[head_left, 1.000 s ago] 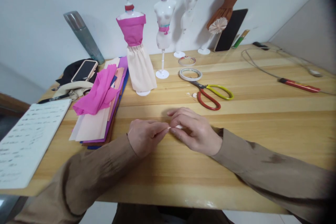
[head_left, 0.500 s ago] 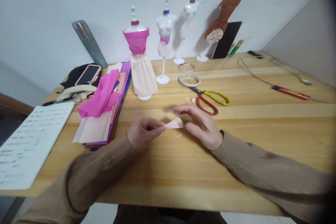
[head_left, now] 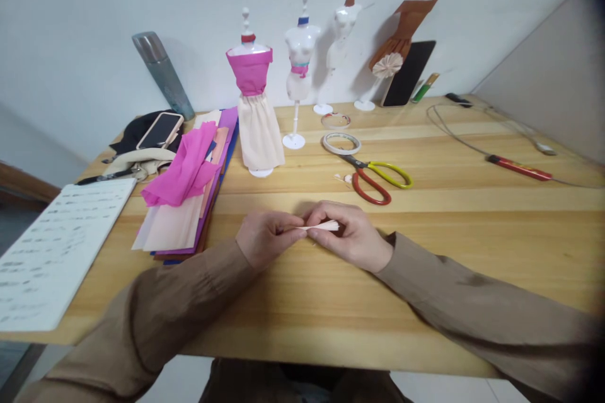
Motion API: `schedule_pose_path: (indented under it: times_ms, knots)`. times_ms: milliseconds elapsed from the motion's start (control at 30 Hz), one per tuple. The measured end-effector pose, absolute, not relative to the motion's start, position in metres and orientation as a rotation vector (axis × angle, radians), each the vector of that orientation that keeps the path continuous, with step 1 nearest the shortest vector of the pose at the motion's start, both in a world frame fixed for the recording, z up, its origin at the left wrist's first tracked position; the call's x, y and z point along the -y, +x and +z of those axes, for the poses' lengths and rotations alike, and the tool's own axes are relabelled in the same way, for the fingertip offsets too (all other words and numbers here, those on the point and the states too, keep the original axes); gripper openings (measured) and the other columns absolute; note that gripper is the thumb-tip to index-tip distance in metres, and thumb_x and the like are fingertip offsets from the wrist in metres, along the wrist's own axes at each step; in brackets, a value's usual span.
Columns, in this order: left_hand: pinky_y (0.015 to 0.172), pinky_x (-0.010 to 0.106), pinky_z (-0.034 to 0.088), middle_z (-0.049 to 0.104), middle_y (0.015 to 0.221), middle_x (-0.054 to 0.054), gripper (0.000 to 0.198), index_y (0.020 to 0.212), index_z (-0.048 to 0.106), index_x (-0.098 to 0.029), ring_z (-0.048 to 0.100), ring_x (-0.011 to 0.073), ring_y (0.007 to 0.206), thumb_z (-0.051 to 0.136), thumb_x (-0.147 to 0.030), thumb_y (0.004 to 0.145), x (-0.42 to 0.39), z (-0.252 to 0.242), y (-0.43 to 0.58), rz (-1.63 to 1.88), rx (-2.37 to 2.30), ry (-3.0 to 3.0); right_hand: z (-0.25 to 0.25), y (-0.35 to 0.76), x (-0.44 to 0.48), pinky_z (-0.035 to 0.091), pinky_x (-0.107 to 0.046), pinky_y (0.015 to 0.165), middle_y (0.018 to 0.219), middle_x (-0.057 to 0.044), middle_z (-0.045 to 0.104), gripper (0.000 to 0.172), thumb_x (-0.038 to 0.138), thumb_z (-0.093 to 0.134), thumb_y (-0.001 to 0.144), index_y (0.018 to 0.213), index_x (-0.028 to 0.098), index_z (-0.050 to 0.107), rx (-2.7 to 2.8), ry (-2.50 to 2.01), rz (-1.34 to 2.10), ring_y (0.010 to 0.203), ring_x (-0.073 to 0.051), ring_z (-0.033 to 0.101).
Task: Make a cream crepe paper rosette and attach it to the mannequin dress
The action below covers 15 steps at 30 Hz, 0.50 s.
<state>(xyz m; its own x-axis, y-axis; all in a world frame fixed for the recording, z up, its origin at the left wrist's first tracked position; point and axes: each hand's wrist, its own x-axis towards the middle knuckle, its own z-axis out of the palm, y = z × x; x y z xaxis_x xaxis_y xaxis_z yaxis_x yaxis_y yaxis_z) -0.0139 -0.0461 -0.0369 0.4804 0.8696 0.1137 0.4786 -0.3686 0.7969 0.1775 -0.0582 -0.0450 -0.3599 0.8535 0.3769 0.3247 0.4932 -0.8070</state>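
A small pleated piece of cream crepe paper (head_left: pixel 328 225) is pinched between both hands above the table. The thumb and fingers of my left hand (head_left: pixel 267 236) close on its narrow left end. My right hand (head_left: pixel 353 234) grips it near the middle, thumb below and fingers above, and the fanned end shows inside that hand. Beyond my right hand lie scissors (head_left: pixel 373 181) with one red and one yellow handle. A roll of white tape (head_left: pixel 341 143) touches their blades, and small paper scraps (head_left: pixel 344 178) lie to their left.
A mannequin in a pink and cream dress (head_left: pixel 258 107) stands behind my hands, with more mannequins (head_left: pixel 301 63) along the wall. Layered coloured paper (head_left: pixel 172 227) and a notebook (head_left: pixel 61 245) lie at left. Also there are a phone (head_left: pixel 159 131), a bottle (head_left: pixel 163 75) and a red-cased cable (head_left: pixel 518 167).
My right hand has moved left and closed on the cream paper, which it was beside before. The paper's fan is now squeezed narrower. The left hand keeps its pinch.
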Motion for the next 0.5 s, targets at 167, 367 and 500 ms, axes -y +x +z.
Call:
schedule_pose_path:
  times_ms: [167,367,500]
  knots:
    - [0.051,0.021,0.042,0.065,0.081,0.003,0.045,0.107,0.068,-0.018,0.054,0.0099,0.06,0.074,-0.042,0.07,0.046,-0.033,-0.023,0.964,-1.156,2.317,-0.046,0.182,0.057,0.043,-0.026,0.052,0.064,-0.002,0.061,0.015,0.028,0.06,0.082,0.071,0.018,0.059,1.815,-1.037,0.72,0.056,-0.013,0.053]
    - [0.054,0.023,0.046,0.065,0.102,0.008,0.036,0.109,0.066,-0.019,0.054,0.0101,0.063,0.07,-0.034,0.077,0.051,-0.023,-0.028,1.319,-1.252,2.651,-0.047,0.184,0.056,0.045,-0.028,0.056,0.068,-0.004,0.064,0.013,0.026,0.06,0.083,0.072,0.018,0.06,1.767,-1.087,0.574,0.061,-0.015,0.058]
    - [0.07,0.031,0.05,0.066,0.092,0.006,0.029,0.101,0.068,-0.02,0.058,0.0183,0.08,0.071,-0.034,0.075,0.047,-0.026,-0.025,1.27,-1.15,2.717,-0.047,0.183,0.057,0.047,-0.028,0.058,0.07,-0.004,0.065,0.01,0.023,0.06,0.083,0.074,0.019,0.06,1.816,-1.013,0.534,0.064,-0.016,0.06]
